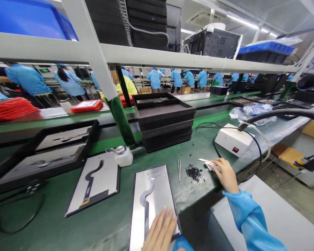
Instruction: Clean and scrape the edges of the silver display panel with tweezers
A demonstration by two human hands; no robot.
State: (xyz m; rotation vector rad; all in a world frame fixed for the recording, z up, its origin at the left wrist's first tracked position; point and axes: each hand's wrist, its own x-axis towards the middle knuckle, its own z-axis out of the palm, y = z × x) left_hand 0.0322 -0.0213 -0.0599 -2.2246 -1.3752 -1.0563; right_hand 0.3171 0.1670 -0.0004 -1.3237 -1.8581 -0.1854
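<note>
My left hand lies flat, fingers stretched, on the lower part of an LCD screen panel. The panel lies back side up, with a curved flex cable along it. To the right, my right hand is closed on a thin, pale, pointed tool, its exact kind unclear. A small white piece shows under these fingers. Metal tweezers and a pile of black scraps lie between the hands. A second screen panel rests to the left.
A white dispenser bottle stands behind the panels. Stacked black trays are at the back; another black tray holds panels at left. A white box with a hose sits right. A shelf beam crosses above. People work beyond.
</note>
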